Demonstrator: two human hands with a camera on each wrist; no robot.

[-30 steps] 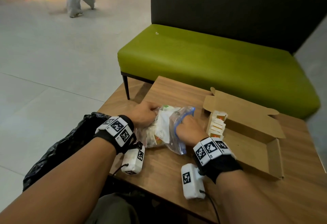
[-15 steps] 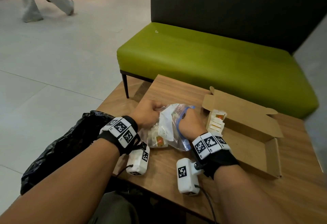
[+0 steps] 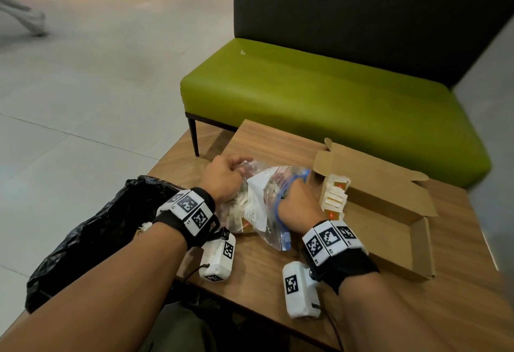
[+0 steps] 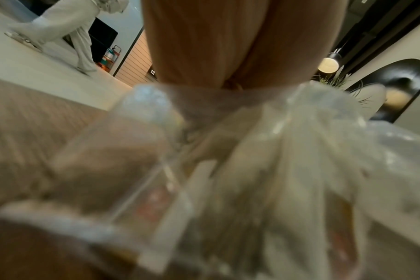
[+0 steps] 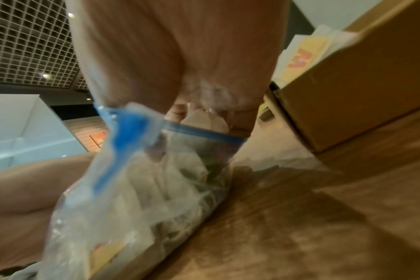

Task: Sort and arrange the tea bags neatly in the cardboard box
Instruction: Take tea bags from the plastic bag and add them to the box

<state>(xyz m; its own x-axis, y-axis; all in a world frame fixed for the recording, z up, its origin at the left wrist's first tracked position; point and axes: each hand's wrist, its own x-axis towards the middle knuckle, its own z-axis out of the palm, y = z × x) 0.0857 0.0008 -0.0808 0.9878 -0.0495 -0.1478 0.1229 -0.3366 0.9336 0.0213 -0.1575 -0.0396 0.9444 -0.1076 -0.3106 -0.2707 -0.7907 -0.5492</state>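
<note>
Crinkled clear plastic bag [image 3: 267, 207], blue-rimmed.

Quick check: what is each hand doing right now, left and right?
Left hand: fingers curled, gripping the far end of the clear plastic zip bag with the blue seal.
Right hand: reaching into the bag's open mouth; fingers hidden, state cannot be told.

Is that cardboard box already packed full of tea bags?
No, the cardboard box holds only a short row of tea bags at its left end, and the rest of its floor is bare.
</note>
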